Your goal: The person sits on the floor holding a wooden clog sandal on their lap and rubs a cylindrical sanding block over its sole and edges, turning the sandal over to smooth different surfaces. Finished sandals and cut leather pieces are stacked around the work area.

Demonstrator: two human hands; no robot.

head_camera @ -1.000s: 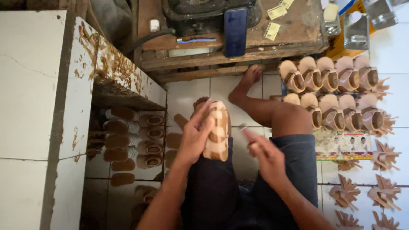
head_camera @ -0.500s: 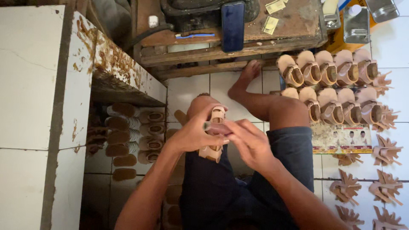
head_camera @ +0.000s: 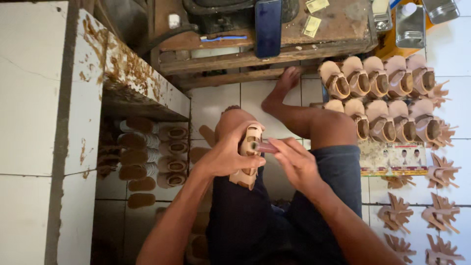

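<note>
My left hand grips a tan sandal sole, held on edge over my left knee. My right hand pinches a small pinkish brush-like tool whose tip touches the sole's upper side. Both hands meet above my lap, over dark shorts. My bare right leg stretches toward a wooden bench.
Rows of finished tan sandals lie on the white tiled floor at right, with cut strap pieces below them. More soles are stacked under a glue-stained white ledge at left. A dark phone rests on the bench.
The sole has turned from flat-facing to edge-on in my left hand. My right hand came in from the right and brought the tool against the sole.
</note>
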